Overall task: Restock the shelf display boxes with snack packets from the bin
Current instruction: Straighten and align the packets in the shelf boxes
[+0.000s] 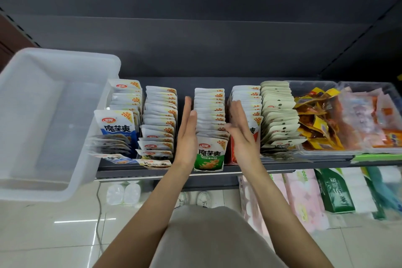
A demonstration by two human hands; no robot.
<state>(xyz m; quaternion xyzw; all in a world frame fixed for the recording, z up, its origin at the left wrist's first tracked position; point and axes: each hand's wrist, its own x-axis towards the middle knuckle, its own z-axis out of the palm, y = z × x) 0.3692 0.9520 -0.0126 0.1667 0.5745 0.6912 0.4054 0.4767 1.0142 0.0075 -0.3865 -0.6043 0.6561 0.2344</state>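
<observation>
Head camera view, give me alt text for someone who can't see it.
Two open hands, left hand and right hand, flank a row of green snack packets on a store shelf. More packet rows sit beside it; an empty translucent bin is at left.

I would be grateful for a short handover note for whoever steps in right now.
Left hand and right hand: both open, fingers straight, flanking the green-fronted packet row, no grip on anything.
The translucent white plastic bin sits left of the shelf and looks empty.
Done: the packet rows look full.
Left: square up the green row; a few packets at the blue-fronted row lie tipped over.
</observation>
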